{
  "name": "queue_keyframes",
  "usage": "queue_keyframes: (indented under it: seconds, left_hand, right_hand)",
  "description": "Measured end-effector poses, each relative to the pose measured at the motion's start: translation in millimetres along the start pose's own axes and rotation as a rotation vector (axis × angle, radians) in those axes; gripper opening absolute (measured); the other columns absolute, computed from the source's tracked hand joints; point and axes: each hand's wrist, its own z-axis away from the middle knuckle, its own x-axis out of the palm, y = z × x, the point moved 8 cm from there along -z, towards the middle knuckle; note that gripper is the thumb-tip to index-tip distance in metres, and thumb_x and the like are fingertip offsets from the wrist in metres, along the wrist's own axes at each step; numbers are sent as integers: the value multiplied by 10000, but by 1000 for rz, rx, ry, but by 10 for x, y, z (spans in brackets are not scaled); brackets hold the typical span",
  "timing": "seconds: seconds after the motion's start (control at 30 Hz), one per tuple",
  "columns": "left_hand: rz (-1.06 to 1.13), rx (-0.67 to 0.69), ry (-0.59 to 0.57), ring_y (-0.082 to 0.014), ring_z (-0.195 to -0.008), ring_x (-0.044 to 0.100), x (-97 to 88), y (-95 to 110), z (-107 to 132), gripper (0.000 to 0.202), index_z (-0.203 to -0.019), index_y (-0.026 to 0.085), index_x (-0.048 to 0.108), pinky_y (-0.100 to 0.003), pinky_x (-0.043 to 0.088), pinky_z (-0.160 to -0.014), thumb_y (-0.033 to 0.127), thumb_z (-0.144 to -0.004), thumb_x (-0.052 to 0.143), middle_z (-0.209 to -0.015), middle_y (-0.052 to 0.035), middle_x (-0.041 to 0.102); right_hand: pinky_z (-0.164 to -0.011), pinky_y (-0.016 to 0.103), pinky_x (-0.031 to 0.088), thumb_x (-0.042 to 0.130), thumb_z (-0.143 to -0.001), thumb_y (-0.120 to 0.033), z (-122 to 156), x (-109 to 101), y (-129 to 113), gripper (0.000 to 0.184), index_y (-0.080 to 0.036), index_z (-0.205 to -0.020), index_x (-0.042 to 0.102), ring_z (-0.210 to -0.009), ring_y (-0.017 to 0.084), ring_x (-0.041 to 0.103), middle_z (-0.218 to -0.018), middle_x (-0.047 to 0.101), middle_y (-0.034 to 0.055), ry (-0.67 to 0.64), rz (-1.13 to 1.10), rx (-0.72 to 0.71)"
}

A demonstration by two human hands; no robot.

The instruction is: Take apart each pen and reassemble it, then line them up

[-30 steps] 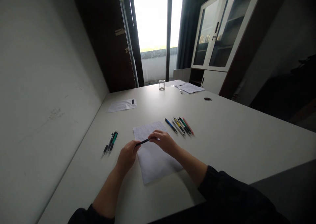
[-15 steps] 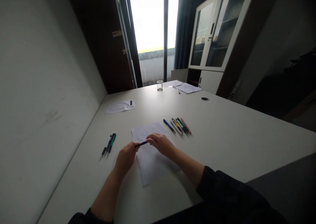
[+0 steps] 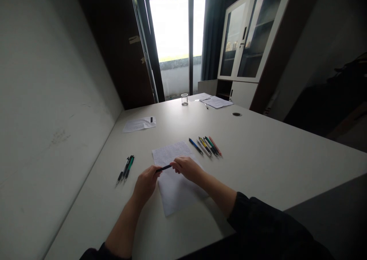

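Between my two hands a dark pen (image 3: 164, 168) is held nearly level, just above a written sheet of paper (image 3: 174, 199). My left hand (image 3: 146, 181) is closed on the pen's left end. Fingers of my right hand (image 3: 185, 166) pinch its other end. A small group of pens (image 3: 125, 170), dark, white and green, lies to the left of my left hand. Beyond my right hand lies a row of several pens (image 3: 205, 146) in blue, white, yellow, green and pink. The pen's tips are hidden by my fingers.
A glass jar (image 3: 184, 99) stands at the far edge of the white table (image 3: 258, 157). Papers (image 3: 216, 101) and a pen lie to its right, near a round cable hole (image 3: 237, 114). Another sheet (image 3: 137, 125) with a small dark item lies by the left wall.
My right fingers have curled in a little more around the pen's end. My left hand and the pen stay almost where they were; the view has shifted slightly.
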Motion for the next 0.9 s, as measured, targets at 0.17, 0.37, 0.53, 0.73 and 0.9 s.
queue_keyframes:
  seconds: [0.17, 0.37, 0.53, 0.73, 0.9]
  left_hand:
    - [8, -21, 11, -176, -805, 664, -7, -44, 0, 172, -1060, 227, 594, -275, 513, -732, 222, -939, 472, -935, -52, 697]
    - [-7, -25, -6, -179, -826, 668, 2, -27, 8, 161, -1053, 226, 586, -278, 516, -745, 237, -948, 464, -942, -58, 694]
    - [0, -24, 0, -181, -819, 665, 5, -23, 13, 166, -1058, 229, 589, -287, 515, -750, 244, -952, 462, -928, -53, 688]
    - [7, -14, 11, -186, -830, 663, -3, -33, 2, 170, -1065, 229, 593, -288, 514, -747, 239, -944, 474, -939, -58, 692]
    - [-10, -2, 0, -184, -846, 664, 9, -17, 7, 161, -1057, 230, 597, -284, 511, -759, 246, -948, 480, -956, -60, 694]
  right_hand:
    - [-679, 238, 491, 637, -895, -350, -8, -45, 79, 230, -201, -1070, 658, -695, 131, 634, -816, 697, 22, 57, -98, 32]
    - [-718, 243, 477, 640, -893, -244, -11, -10, 41, 68, -194, -891, 686, -714, 135, 635, -785, 700, 17, 49, -53, -31]
    - [-673, 252, 461, 536, -961, -322, 2, 4, 57, 249, -181, -810, 675, -643, 131, 609, -709, 674, 19, 6, 41, -14]
    - [-720, 243, 483, 664, -875, -249, -4, -2, 53, 136, -211, -1005, 669, -739, 135, 640, -873, 703, 27, 36, -31, -19]
    - [-670, 240, 445, 540, -962, -294, 0, 9, 2, 252, -174, -770, 651, -636, 128, 592, -690, 656, 17, -3, 83, -36]
